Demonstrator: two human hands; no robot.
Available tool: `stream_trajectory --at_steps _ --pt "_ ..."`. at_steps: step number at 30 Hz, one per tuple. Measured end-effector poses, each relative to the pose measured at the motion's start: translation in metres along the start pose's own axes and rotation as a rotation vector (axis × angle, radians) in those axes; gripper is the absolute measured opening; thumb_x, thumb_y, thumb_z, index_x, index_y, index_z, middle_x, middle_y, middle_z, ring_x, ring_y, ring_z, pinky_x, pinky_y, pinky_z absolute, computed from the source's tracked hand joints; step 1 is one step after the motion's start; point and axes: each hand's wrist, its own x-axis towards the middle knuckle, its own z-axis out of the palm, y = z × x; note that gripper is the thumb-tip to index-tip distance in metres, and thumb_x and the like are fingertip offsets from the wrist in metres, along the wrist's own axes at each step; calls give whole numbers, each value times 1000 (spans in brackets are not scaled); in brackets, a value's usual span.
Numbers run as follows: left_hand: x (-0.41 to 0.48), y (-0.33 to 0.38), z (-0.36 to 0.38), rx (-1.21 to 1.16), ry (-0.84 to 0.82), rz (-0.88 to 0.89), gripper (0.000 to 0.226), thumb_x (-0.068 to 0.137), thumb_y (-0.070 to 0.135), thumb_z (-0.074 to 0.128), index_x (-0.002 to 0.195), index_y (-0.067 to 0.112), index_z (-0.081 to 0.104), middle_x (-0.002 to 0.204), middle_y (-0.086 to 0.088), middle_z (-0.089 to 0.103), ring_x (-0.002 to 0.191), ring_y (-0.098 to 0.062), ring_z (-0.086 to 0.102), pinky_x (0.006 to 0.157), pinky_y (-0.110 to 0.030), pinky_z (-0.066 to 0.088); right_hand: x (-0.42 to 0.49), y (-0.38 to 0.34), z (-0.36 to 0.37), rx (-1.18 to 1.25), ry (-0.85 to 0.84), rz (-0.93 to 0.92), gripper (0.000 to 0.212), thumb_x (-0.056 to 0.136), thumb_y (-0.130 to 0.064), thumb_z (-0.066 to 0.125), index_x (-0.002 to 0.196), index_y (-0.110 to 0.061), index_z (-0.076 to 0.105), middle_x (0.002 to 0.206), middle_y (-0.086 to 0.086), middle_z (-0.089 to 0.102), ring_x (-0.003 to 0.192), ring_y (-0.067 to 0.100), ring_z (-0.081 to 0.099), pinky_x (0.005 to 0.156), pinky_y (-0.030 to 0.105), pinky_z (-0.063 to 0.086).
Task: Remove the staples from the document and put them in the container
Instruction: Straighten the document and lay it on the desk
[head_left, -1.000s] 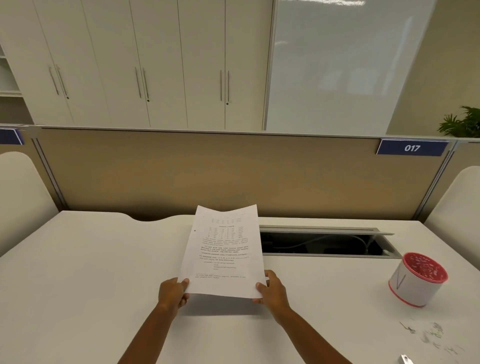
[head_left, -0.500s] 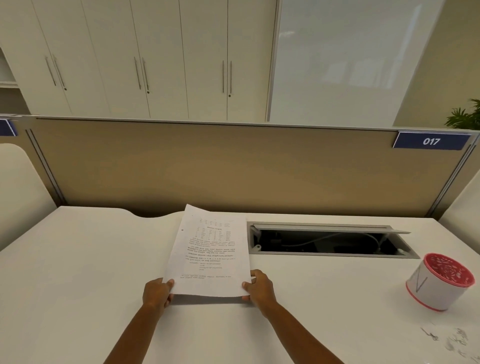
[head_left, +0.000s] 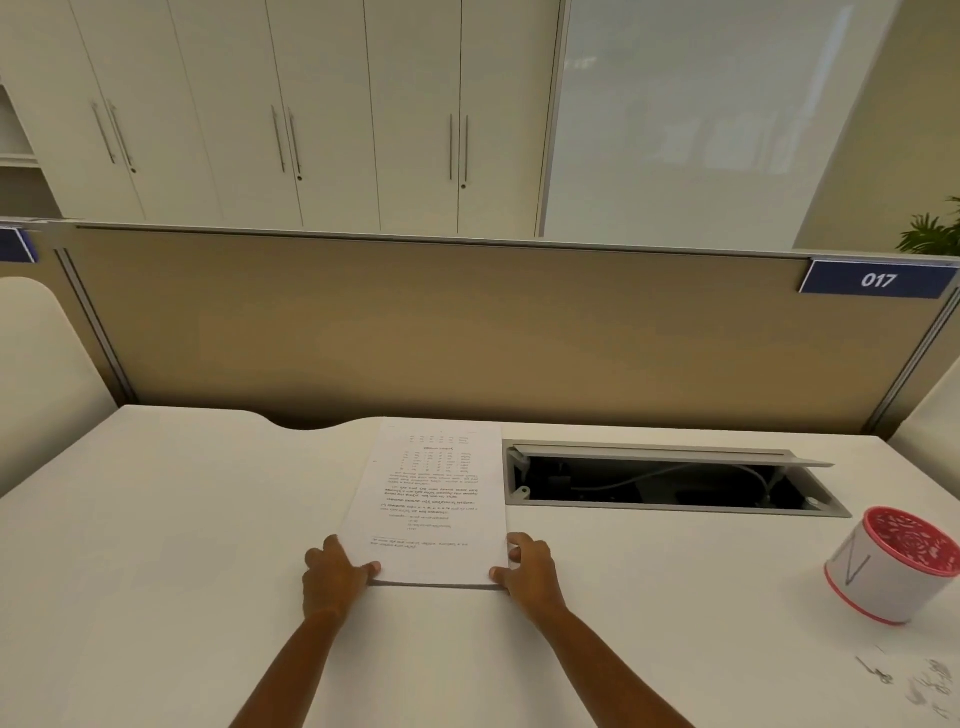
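A white printed document lies nearly flat on the white desk, its text upside down to me. My left hand pinches its near left corner and my right hand pinches its near right corner; the near edge is slightly raised. A white cylindrical container with a red rim stands at the right of the desk. Several loose bent staples lie on the desk in front of the container. No staple is visible on the document.
An open cable hatch is sunk into the desk right of the document. A tan partition with a "017" tag closes the back. White chair backs stand at both sides.
The document has come down from a raised, tilted hold to lie almost flat on the desk. Both hands lowered with it, keeping their grip on the near corners.
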Motion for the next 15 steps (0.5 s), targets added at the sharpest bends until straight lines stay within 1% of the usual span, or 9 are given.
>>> stream_trajectory --at_steps 3,7,8,11,15 --pt "-7 -2 1 127 28 19 67 74 29 73 125 -1 41 125 -23 40 118 -39 41 95 -44 40 2 2 0 -36 14 -28 45 83 -2 61 125 -3 46 124 17 45 113 26 52 94 28 45" --pt "-8 -7 3 210 91 68 68 74 34 71 125 0 41 125 -20 39 118 -36 39 93 -41 41 3 2 3 -56 16 -50 43 85 -3 59 126 -3 46 109 7 39 112 25 52 95 24 42" --pt "-7 -7 4 209 105 80 68 74 33 71 125 0 41 126 -20 40 117 -36 39 93 -41 41 3 3 4 -62 16 -53 44 85 -4 59 126 -3 45 111 9 40 112 25 52 96 25 42" --pt "-5 -9 6 206 134 118 67 75 32 71 125 -1 42 126 -20 41 116 -37 39 91 -42 40 4 3 6 -77 14 -54 49 85 -8 59 131 -3 42 127 14 41 117 25 50 100 26 40" --pt "-4 -14 7 292 156 153 62 77 39 66 122 2 44 128 -17 42 114 -35 41 90 -40 40 4 6 7 -71 18 -73 50 86 -11 58 133 -5 39 132 13 39 119 23 49 101 28 39"
